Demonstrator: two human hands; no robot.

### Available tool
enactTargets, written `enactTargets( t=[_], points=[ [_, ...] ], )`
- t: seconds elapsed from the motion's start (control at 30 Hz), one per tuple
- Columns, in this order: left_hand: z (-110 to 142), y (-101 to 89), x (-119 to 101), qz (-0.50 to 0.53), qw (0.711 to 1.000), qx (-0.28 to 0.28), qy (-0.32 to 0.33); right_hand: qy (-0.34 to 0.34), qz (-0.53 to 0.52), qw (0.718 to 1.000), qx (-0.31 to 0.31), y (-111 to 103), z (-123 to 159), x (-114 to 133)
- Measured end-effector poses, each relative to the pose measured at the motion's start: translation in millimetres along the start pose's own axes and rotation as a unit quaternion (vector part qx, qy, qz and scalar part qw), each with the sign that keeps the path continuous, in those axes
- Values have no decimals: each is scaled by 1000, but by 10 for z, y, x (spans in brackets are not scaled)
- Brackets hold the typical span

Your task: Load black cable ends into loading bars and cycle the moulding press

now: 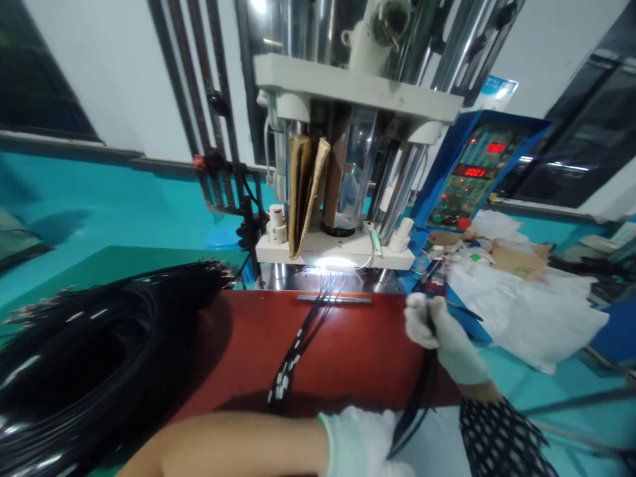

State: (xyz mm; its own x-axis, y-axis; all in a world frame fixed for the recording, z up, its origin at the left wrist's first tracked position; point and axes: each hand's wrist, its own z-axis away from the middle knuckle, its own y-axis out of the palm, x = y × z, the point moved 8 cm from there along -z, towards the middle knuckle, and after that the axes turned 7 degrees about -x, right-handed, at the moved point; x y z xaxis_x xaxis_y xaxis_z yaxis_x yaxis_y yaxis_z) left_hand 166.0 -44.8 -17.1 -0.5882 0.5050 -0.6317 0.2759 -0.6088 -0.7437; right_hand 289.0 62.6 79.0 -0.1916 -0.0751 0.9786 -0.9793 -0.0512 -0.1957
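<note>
My right hand (440, 334), in a white glove, is closed around a bunch of black cables (423, 383) over the right side of the red work surface (358, 351). The cables' lower ends hang toward my left hand. My left hand (365, 442), gloved in white with a pale green cuff, reaches in at the bottom edge, close to the hanging cables. Its fingers are mostly out of frame, so its grip is hidden. More black cables with white tags (281, 384) lie on the red surface, their thin ends running under the press (335, 252).
A big coil of black cable (144, 311) fills the left side. Cardboard (311, 192) stands in the press frame. To the right are a blue control box (477, 172) with red digits and white plastic bags (517, 311). A metal strip (335, 300) lies before the press.
</note>
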Motion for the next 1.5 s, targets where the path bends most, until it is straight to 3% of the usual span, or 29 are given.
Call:
enactTargets(
  t=[0.07,0.1,0.13,0.2,0.27,0.33,0.4,0.47,0.6,0.63,0.7,0.77,0.8,0.87,0.9,1.0,1.1,1.2,1.37,1.43,1.5],
  points=[
    [115,-479,108,133,986,-103,20,45,-62,994,83,397,-9,-14],
    [177,-776,233,230,957,-174,20,66,-84,987,120,580,10,-33],
    [246,-1082,431,355,898,-260,8,81,-100,980,152,748,38,-58],
    [313,-1537,786,404,840,-362,-8,114,-123,962,214,1046,123,-132],
    [280,-1828,1044,446,800,-402,7,158,-130,942,266,1283,219,-239],
    [182,-1948,1157,494,777,-388,45,211,-120,924,294,1438,287,-373],
    [77,-1918,1135,499,793,-344,63,248,-112,916,295,1513,294,-485],
    [9,-1805,1026,470,828,-299,64,266,-137,915,272,1532,242,-548],
    [-7,-1642,848,428,866,-245,79,257,-188,926,201,1460,82,-581],
    [9,-1656,893,423,866,-254,75,254,-189,928,196,1443,61,-585],
    [90,-1791,1144,373,865,-333,38,256,-194,926,200,1422,47,-597],
    [217,-1983,1463,199,876,-438,-33,254,-199,925,202,1397,40,-609],
    [238,-2039,1583,74,887,-450,-69,246,-193,928,201,1383,34,-614],
    [158,-2031,1768,-110,905,-397,-104,227,-159,943,186,1355,18,-635],
    [88,-1987,1835,-152,915,-359,-102,218,-134,951,172,1341,9,-648],
    [-90,-1876,1901,-161,936,-307,-61,199,-64,971,121,1303,-8,-667],
    [-142,-1837,1884,-171,940,-293,-39,180,-14,978,101,1274,7,-636],
    [0,-1833,1883,-181,938,-292,-49,152,21,981,119,1244,54,-577],
    [339,-1816,1917,-246,911,-288,-166,91,122,981,120,1208,113,-512],
    [345,-1806,1876,-292,896,-277,-190,33,226,968,105,1227,106,-463],
    [298,-1781,1826,-315,894,-261,-184,-17,338,936,99,1269,111,-439]
  ],
)
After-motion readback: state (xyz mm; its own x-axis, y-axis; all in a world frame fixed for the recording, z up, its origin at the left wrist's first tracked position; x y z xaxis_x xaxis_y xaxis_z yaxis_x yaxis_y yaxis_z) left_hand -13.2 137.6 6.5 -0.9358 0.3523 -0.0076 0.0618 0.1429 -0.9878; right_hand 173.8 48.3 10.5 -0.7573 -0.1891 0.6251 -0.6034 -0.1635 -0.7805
